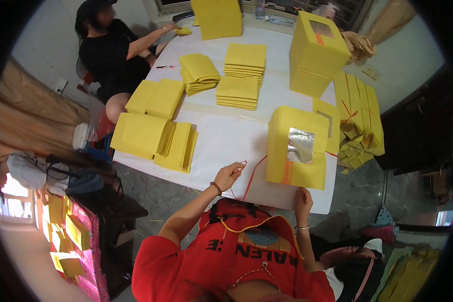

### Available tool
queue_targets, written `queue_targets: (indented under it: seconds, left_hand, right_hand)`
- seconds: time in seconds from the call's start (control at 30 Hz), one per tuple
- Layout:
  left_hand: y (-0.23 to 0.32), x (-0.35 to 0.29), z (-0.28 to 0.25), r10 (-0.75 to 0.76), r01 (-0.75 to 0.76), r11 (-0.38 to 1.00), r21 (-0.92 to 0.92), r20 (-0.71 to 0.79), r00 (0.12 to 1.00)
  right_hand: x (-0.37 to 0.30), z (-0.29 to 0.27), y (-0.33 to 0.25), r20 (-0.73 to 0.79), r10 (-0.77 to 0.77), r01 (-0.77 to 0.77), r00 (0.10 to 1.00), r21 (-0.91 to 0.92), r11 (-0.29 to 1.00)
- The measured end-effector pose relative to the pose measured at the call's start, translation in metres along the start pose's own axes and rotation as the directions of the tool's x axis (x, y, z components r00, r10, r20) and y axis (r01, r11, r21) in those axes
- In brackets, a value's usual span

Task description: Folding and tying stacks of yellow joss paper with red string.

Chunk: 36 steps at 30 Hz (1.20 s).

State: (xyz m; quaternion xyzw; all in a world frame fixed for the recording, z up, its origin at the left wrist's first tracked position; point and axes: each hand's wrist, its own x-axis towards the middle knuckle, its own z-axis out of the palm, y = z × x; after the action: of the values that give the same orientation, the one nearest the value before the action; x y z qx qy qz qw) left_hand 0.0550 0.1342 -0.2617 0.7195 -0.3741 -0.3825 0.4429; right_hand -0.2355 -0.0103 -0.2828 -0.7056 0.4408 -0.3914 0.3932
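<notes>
A red string [255, 177] runs across the table from under the near stack of yellow paper [307, 126]. My left hand [228, 178] is pinched closed on the string, and a small loop of it sticks up past the fingertips. The stack's top sheet carries a silver foil square and an orange patch. At the stack's near edge, my right hand [303, 200] has its fingers drawn together. What it holds, if anything, I cannot make out. Another yellow sheet with a silver square [327, 118] lies partly hidden behind the stack.
Folded yellow paper bundles [173, 141] spread over the left and middle of the white table [221, 136]. A tall yellow block [314, 55] stands at the back right, beside tied bundles [360, 116]. Across the far left corner, a person [116, 55] in black handles yellow paper.
</notes>
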Motion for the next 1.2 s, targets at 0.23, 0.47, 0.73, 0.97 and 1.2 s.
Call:
queue_targets:
  seconds: [0.23,0.47,0.73,0.97,1.2]
  left_hand:
    - [0.010,0.019,-0.008,0.050,-0.072,0.991,-0.109,-0.190,0.980]
    - [0.019,0.060,-0.020,0.357,-0.313,0.821,0.476,0.000,0.934]
    - [0.035,-0.022,0.016,0.528,-0.646,0.549,0.530,0.378,0.760]
    - [0.095,-0.034,0.204,0.494,-0.736,0.608,0.296,0.585,0.643]
    - [0.138,0.084,0.363,0.345,-0.477,0.364,0.800,0.359,0.867]
  right_hand:
    - [0.022,-0.044,-0.013,-0.241,0.355,-0.293,0.904,0.256,0.921]
    - [-0.015,-0.064,0.009,-0.427,0.415,-0.332,0.803,0.258,0.907]
    - [-0.057,-0.137,0.082,-0.534,0.615,-0.348,0.579,0.520,0.780]
    - [0.010,-0.180,0.225,-0.262,0.736,-0.441,0.624,0.659,0.609]
    - [0.107,-0.130,0.400,0.127,0.784,-0.680,0.608,0.593,0.431]
